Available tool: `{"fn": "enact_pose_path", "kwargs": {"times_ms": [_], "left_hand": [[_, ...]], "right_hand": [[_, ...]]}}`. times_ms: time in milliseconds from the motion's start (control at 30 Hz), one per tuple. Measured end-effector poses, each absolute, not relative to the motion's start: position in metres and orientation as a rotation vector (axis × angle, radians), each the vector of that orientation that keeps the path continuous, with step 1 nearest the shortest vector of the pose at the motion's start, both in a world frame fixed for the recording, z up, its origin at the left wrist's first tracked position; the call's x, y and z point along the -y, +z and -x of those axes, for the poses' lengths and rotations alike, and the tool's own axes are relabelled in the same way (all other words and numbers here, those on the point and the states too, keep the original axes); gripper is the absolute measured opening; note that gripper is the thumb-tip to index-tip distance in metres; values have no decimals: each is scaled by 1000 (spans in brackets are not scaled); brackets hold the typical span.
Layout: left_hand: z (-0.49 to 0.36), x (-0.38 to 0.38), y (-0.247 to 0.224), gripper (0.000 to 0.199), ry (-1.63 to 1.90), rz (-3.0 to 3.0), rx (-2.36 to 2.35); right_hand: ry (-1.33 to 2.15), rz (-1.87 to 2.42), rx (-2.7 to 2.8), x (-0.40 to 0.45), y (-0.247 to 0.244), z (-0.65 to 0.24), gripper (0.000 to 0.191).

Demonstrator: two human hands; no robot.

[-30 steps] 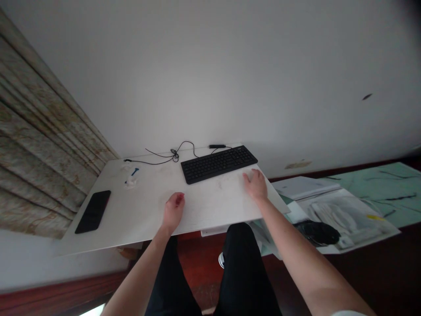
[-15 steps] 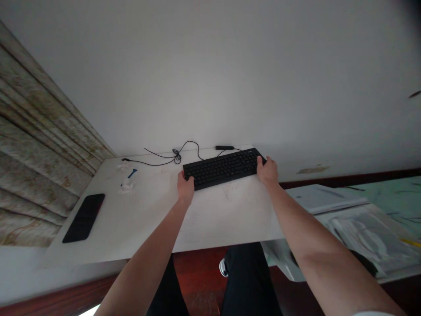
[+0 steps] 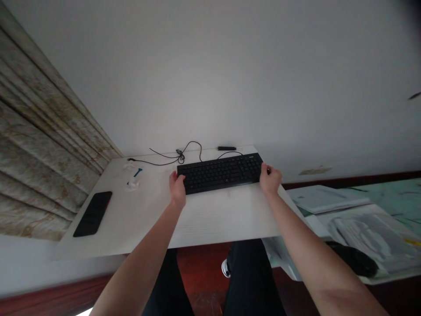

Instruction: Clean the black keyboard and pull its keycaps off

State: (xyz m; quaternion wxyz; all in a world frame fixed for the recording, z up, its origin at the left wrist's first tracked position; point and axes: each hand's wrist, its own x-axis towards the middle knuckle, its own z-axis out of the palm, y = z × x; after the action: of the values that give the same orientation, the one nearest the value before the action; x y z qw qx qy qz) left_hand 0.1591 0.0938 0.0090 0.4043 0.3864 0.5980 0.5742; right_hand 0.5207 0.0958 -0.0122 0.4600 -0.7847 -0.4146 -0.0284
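A black keyboard (image 3: 222, 173) is held a little tilted over the white desk, long side towards me. My left hand (image 3: 177, 188) is closed on its left end, thumb on top. At the opposite end, my right hand (image 3: 270, 178) grips the right edge with curled fingers; a small dark bit shows between them. Behind the keyboard, a thin black cable (image 3: 180, 156) lies in a tied bundle with loose ends. Whether the keyboard's underside touches the desk cannot be made out.
The white desk (image 3: 226, 219) stands against a wall. On its left lie a black phone (image 3: 93, 214), a small blue tool (image 3: 138, 172) and crumpled white scraps (image 3: 132, 187). A short black stick (image 3: 226, 148) rests at the back. Papers (image 3: 329, 199) and a dark rounded object (image 3: 353, 259) are at right.
The keyboard has come slightly towards me and turned straighter, its right end lower in view. My right hand has shifted from a thumb-on-top hold to curled fingers at its edge.
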Motion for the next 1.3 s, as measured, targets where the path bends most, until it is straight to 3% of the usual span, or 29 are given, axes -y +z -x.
{"fn": "enact_pose_path", "kwargs": {"times_ms": [367,833,1300], "left_hand": [[-43,-68,10,43,1703,-789,-1338],[2,3,8,36,1832,-1035,-1510],[8,13,-1,31,1661,-1148,-1664]], "right_hand": [[281,1638,928,-42,-26,-438,67],[454,1595,1059,-3,-10,-391,57],[150,1912,1143,-1,-3,-392,54]]}}
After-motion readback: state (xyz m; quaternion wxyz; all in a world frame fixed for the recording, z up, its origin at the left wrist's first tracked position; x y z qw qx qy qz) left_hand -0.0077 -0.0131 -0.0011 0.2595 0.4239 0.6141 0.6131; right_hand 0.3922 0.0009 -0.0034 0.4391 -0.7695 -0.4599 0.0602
